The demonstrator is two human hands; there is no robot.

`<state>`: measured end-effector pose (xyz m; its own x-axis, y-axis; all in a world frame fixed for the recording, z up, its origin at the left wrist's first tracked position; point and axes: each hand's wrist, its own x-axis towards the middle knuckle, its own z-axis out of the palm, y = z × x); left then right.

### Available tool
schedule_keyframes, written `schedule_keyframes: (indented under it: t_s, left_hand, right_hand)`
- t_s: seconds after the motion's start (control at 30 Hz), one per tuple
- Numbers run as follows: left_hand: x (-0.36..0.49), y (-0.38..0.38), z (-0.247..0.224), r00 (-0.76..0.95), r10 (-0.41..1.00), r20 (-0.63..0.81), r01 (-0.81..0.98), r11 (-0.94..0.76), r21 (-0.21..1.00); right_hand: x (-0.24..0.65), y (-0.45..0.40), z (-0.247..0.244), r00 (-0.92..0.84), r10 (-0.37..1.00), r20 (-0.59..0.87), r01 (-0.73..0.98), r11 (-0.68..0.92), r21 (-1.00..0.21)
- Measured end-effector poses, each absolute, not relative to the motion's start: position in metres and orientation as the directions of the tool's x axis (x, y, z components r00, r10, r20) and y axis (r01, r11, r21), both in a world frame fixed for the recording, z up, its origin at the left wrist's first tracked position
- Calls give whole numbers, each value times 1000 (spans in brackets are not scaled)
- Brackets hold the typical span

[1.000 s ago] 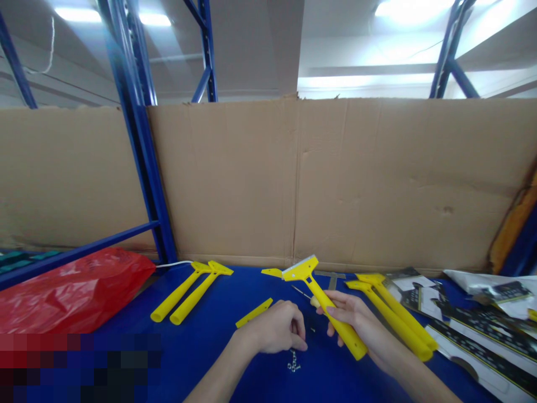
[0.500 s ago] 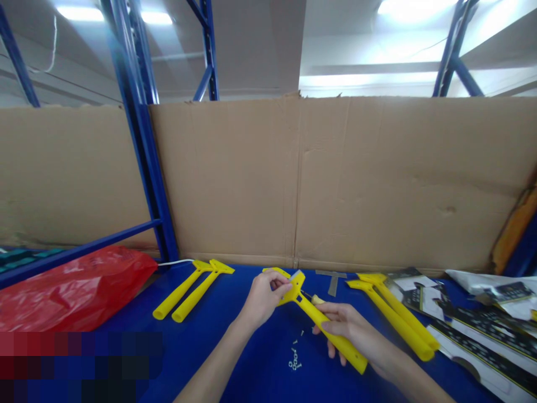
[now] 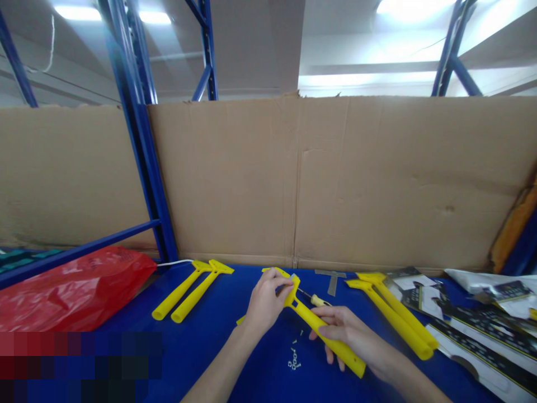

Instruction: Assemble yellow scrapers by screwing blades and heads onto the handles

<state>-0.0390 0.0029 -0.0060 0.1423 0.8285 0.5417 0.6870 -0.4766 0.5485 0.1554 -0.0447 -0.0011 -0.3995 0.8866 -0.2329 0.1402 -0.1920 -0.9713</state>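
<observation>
A yellow plastic scraper [image 3: 310, 320] slants between my hands over the blue table. My right hand [image 3: 350, 330] is wrapped around its tubular handle. With thumb and fingertips, my left hand [image 3: 268, 296] pinches the scraper's head, where a small pale edge shows. A screwdriver [image 3: 321, 301] with a cream handle lies just beyond the scraper, close to my right fingers. Another yellow scraper [image 3: 274, 271] lies behind my left hand, mostly hidden by it. Several small screws and nuts [image 3: 294, 359] are scattered on the table below the held scraper.
Two yellow scrapers [image 3: 201, 291] lie at the left and two more [image 3: 390, 319] at the right. A red plastic bag [image 3: 84, 291] is at far left. Black-and-white packaging [image 3: 482, 341] covers the right side. A cardboard wall [image 3: 235, 184] closes the back; grey tape [image 3: 332, 284] sticks to the table.
The scraper's head has turned and shifted slightly left, with my left hand still pinching it. More of the screwdriver shows beside my right hand.
</observation>
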Motion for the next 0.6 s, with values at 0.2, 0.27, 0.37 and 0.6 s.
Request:
schedule_keyframes:
  t_s: [0.2,0.27,0.37,0.6]
  left_hand:
    - [-38,0,-4,189,802,567,667,-529,525]
    - [-38,-1,-3,203,798,567,657,-540,526]
    - [-40,-2,-4,225,778,586,641,-571,513]
    - [-43,-3,-8,349,695,628,701,-639,317]
  right_hand:
    - [155,-46,1,-382,892,-240,100,-219,-971]
    - [155,-47,1,-383,894,-234,91,-216,-972]
    - [156,-46,0,-387,895,-222,87,-204,-975]
    - [158,-42,0,-409,888,-210,73,-198,-977]
